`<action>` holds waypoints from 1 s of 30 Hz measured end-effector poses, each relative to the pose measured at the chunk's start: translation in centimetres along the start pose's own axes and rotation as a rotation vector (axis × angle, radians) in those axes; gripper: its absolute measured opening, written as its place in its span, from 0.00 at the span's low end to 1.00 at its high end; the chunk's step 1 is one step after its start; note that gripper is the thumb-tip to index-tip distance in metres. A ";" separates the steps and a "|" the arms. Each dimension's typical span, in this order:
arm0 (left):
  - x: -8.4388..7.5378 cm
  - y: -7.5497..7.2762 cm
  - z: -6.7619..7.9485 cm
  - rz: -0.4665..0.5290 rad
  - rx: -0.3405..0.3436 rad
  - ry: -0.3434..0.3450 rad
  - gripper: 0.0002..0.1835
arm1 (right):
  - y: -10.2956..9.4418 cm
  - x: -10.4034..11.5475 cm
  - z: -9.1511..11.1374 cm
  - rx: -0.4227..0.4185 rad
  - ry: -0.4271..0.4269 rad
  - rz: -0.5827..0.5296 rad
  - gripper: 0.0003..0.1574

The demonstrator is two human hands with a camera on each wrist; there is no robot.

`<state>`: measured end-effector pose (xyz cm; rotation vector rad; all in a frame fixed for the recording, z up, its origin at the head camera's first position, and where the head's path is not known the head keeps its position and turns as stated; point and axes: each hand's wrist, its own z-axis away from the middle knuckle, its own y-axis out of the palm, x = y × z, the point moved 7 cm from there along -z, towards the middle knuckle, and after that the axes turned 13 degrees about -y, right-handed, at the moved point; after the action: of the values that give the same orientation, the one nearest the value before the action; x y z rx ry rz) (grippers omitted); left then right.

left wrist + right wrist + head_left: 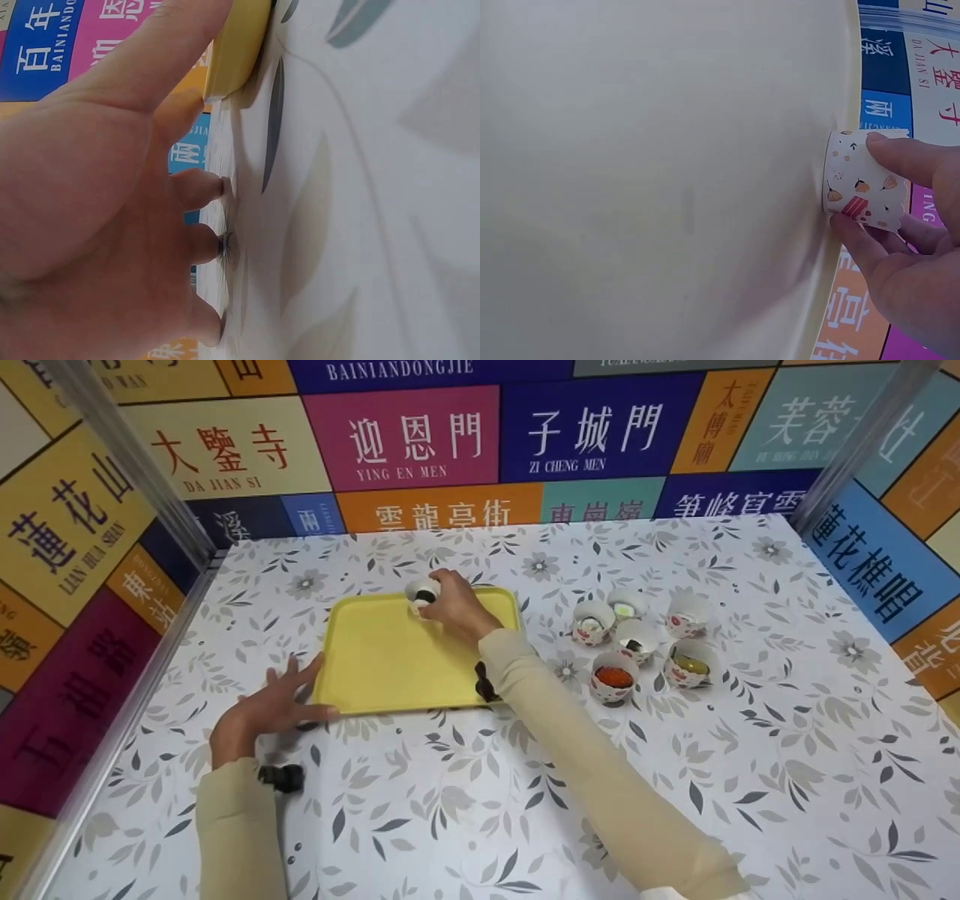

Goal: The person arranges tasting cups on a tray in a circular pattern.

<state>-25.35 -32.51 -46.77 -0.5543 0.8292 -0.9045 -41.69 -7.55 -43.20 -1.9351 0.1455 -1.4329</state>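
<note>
My right hand (459, 610) holds a small paper baking cup (864, 180) between thumb and fingers. In the head view this cup, with something dark and white in it, is over the far edge of a yellow tray (397, 660); in the right wrist view its base is right at the tray surface. The cup's side carries a printed pattern of small cakes and leaves. At the tray's near left corner, my left hand (274, 701) has its fingers spread, the thumb along the front edge and a finger at the left side. Its other fingertips (206, 244) rest on the tabletop.
Several more paper cups stand in a group right of the tray, among them one with orange-red filling (615, 678) and one with yellow-green filling (690, 664). A leaf-patterned cloth (420, 810) covers the table. Panels with printed characters (405, 442) enclose the back and sides.
</note>
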 end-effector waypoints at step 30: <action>-0.1 0.1 0.2 0.014 0.021 0.011 0.63 | -7.8 1.0 3.2 0.081 0.003 -0.027 0.49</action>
<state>-25.26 -32.35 -46.66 -0.5250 0.8313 -0.9035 -40.92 -0.71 -38.14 -1.8750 0.0621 -1.4375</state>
